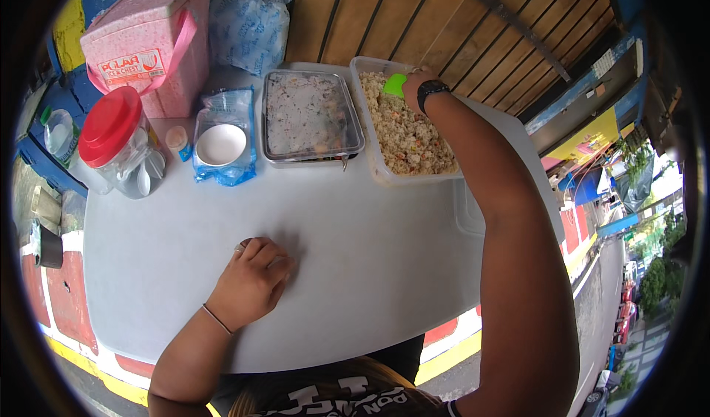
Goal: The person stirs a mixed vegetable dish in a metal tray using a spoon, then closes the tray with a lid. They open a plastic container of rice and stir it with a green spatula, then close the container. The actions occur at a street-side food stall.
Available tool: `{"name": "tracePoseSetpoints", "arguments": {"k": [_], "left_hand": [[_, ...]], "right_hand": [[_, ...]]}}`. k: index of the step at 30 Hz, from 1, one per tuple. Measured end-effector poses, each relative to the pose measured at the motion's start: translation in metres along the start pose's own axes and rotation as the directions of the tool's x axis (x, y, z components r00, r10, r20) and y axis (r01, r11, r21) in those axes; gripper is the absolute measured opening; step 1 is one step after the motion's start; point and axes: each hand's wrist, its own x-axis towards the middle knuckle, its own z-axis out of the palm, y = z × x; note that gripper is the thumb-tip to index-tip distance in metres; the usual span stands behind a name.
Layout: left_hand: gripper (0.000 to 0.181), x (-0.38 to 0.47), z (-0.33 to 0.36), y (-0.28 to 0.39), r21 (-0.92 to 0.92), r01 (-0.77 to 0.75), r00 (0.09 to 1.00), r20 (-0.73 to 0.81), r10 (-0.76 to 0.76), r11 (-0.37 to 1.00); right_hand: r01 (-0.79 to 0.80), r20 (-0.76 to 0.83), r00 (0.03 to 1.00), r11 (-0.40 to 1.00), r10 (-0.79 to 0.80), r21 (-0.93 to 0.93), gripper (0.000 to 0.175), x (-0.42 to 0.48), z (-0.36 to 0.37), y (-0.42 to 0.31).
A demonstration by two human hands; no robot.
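Note:
My right hand (pixel 417 87) grips a bright green scoop or spatula (pixel 395 85) at the far side of a deep clear plastic container (pixel 383 174). Fried rice (pixel 413 134) with small orange bits fills that container, and the green blade rests against the rice; its handle is hidden in my fingers. On the near part of the white table (pixel 355 262) lies my left hand (pixel 256 275), its fingers loosely curled and nothing visible in them. Left of the rice stands a metal tray of food under a clear, fogged lid (pixel 310 115).
A white bowl (pixel 221 145) sits on a blue plastic pack (pixel 226 176). Beside it are a small cup (pixel 177 140), a red-lidded jar of plastic spoons (pixel 122 145) and a pink ice chest (pixel 150 45). A bag (pixel 249 26) leans behind; a clear lid (pixel 468 209) lies under my right arm.

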Motion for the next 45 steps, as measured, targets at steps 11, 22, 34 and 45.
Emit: {"name": "tracePoseSetpoints", "arguments": {"k": [11, 22, 34, 45], "left_hand": [[0.030, 0.002, -0.002, 0.004, -0.021, -0.022, 1.000, 0.005, 0.022, 1.000], [0.028, 0.001, 0.000, 0.004, -0.029, -0.009, 1.000, 0.000, 0.009, 1.000], [0.031, 0.002, -0.001, 0.005, -0.016, -0.015, 1.000, -0.003, 0.015, 1.000], [0.028, 0.002, 0.001, 0.003, -0.025, 0.009, 1.000, 0.006, -0.009, 1.000]], "right_hand": [[0.002, -0.329, 0.943, 0.985, -0.059, -0.172, 0.027, -0.012, -0.022, 0.020], [0.084, -0.173, 0.979, 0.986, -0.109, -0.144, 0.027, -0.032, 0.010, 0.044], [0.264, 0.248, 0.935, 0.964, -0.252, -0.017, 0.050, 0.050, 0.067, 0.045], [0.101, 0.100, 0.983, 0.914, -0.152, 0.393, 0.033, 0.091, 0.095, 0.042]]}}
